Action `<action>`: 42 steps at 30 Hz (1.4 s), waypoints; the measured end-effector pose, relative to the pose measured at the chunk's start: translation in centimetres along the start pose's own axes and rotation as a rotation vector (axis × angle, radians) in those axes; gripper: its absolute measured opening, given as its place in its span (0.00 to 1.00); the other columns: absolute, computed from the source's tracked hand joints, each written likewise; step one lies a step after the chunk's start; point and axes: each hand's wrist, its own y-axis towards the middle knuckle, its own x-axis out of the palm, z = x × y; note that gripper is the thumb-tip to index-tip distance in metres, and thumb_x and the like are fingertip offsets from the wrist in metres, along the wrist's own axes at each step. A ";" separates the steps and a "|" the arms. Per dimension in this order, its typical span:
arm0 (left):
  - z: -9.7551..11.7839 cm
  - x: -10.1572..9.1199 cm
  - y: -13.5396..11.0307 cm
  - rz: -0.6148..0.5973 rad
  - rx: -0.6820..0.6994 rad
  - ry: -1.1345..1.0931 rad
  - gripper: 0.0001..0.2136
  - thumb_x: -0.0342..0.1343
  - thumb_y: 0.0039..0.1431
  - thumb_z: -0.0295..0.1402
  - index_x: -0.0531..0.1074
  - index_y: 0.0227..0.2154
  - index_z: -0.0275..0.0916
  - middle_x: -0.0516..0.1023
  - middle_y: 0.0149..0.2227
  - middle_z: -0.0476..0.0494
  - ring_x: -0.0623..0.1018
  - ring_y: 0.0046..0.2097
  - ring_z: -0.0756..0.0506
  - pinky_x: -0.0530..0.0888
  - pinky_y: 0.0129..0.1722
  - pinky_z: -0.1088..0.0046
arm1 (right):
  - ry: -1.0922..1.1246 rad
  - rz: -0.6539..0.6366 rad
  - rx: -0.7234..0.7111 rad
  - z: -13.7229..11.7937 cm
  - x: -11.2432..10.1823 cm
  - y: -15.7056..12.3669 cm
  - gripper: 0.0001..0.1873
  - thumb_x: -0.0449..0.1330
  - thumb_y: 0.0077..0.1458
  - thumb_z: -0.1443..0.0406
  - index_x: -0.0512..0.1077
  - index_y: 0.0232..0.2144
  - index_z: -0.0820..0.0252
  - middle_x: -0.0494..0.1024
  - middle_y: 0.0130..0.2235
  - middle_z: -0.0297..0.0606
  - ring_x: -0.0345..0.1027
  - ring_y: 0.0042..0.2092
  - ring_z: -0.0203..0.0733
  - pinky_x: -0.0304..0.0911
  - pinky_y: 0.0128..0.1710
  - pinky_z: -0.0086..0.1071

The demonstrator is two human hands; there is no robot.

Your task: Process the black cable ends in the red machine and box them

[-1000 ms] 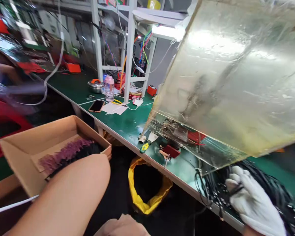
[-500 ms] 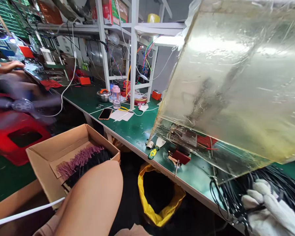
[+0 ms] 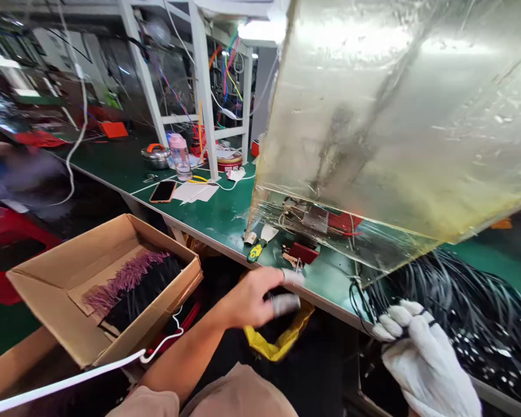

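Note:
My right hand [image 3: 421,359] wears a white glove and is closed on a bundle of black wires [image 3: 451,289] that lies heaped at the near edge of the green bench [image 3: 217,214]. My left hand [image 3: 260,298] is bare, with grey finger cots on the thumb and forefinger. It hovers open just off the bench edge, below a small red part [image 3: 304,253], and holds nothing. A large clear, yellow-stained shield [image 3: 395,116] slants over the wires and hides much of the bench behind it.
A cardboard box [image 3: 47,272] with purple-tipped black wires [image 3: 125,278] stands at my left. A yellow bag [image 3: 278,344] hangs under the bench edge. A yellow-handled scraper [image 3: 258,249], phone [image 3: 162,191] and bottle [image 3: 180,156] lie on the bench. A red stool [image 3: 4,243] is far left.
My left arm has swung up from my lap, and the hand is now out by the bench edge. The gloved right hand keeps its hold on the wires. The view has shifted.

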 end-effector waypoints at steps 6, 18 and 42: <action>-4.8 2.0 3.9 0.195 -0.306 0.661 0.15 0.55 0.63 0.27 0.73 0.53 0.35 0.78 0.54 0.28 0.74 0.58 0.31 0.70 0.58 0.50 | 0.129 -0.033 0.130 0.1 1.5 -2.5 0.17 0.73 0.49 0.62 0.72 0.40 0.49 0.66 0.33 0.32 0.61 0.30 0.35 0.63 0.26 0.30; -7.4 -1.6 1.4 0.276 -0.359 0.698 0.14 0.56 0.61 0.31 0.74 0.50 0.40 0.84 0.46 0.36 0.82 0.47 0.34 0.78 0.47 0.61 | 0.064 0.117 0.059 -1.4 1.8 -4.9 0.23 0.76 0.44 0.61 0.73 0.42 0.48 0.78 0.35 0.34 0.70 0.32 0.38 0.69 0.29 0.33; -4.8 0.7 4.1 0.105 0.053 0.355 0.07 0.60 0.60 0.32 0.79 0.40 0.39 0.84 0.41 0.41 0.83 0.42 0.41 0.78 0.45 0.67 | 0.048 0.129 0.085 -2.2 2.3 -5.7 0.21 0.75 0.44 0.63 0.72 0.40 0.49 0.78 0.32 0.34 0.69 0.29 0.38 0.67 0.27 0.33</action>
